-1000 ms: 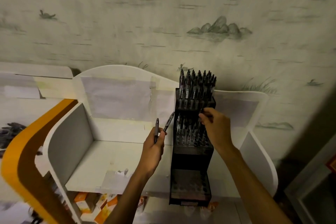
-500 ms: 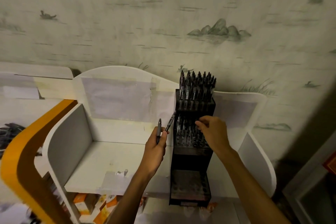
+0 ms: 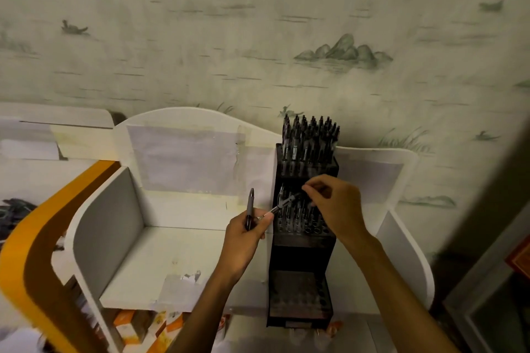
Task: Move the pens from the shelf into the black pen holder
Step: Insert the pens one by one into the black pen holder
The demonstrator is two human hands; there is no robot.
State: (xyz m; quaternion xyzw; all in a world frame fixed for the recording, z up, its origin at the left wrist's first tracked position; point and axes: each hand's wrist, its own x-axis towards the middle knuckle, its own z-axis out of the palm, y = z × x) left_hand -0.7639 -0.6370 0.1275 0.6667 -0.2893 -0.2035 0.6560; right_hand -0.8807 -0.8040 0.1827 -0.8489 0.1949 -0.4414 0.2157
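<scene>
- The left hand (image 3: 243, 233) grips two dark pens: an upright pen (image 3: 250, 208) standing up out of the fist, and a slanted pen (image 3: 284, 203) leaning up and to the right toward the holder.
- The right hand (image 3: 332, 203) hovers in front of the black pen holder (image 3: 304, 249), fingers curled, its fingertips (image 3: 306, 188) pinching the upper end of the slanted pen. That pen is held by both hands at once.
- The slanted pen's long axis runs from the left fist at lower left up to the right fingertips at upper right, ending just in front of the holder's middle tier (image 3: 301, 218).
- The holder stands on the white shelf (image 3: 149, 264), just right of the left hand. Its top tier (image 3: 309, 143) looks packed with pens, and the middle tier holds many, with a few open holes near its front right.
- The bottom tier (image 3: 298, 295) shows only empty holes.
- The right hand is the nearer one to the open slots, so it seems best placed to take the slanted pen, turn it upright and lower it in.
</scene>
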